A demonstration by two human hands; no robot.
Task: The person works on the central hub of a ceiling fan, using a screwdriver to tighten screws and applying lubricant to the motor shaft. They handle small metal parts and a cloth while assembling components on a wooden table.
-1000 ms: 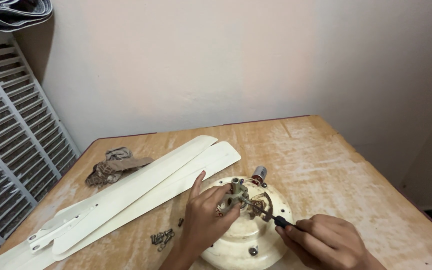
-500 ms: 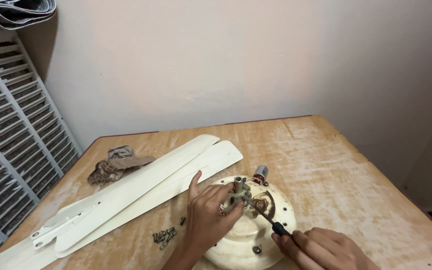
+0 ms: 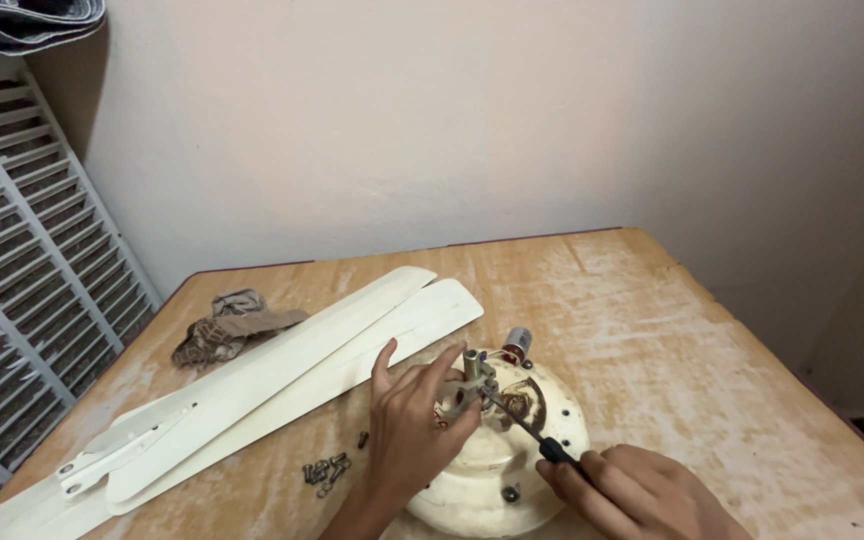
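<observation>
Gripping a screwdriver (image 3: 524,428) in right hand (image 3: 642,495), left hand (image 3: 412,430) spread on fan motor (image 3: 512,450), blades (image 3: 282,390), screws (image 3: 324,470) beside.

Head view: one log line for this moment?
left hand steadying fan motor shaft | right hand holding screwdriver | blades beside

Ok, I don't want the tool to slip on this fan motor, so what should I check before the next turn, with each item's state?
1. Left hand steadying the round cream fan motor housing: ok.
2. Right hand gripping the black-handled screwdriver: ok.
3. Screwdriver tip seated at the metal centre shaft: cannot tell.
4. Loose dark screws lying on the worn wooden table, away from its edge: ok.
5. Long cream fan blades apart from both hands: ok.
</observation>
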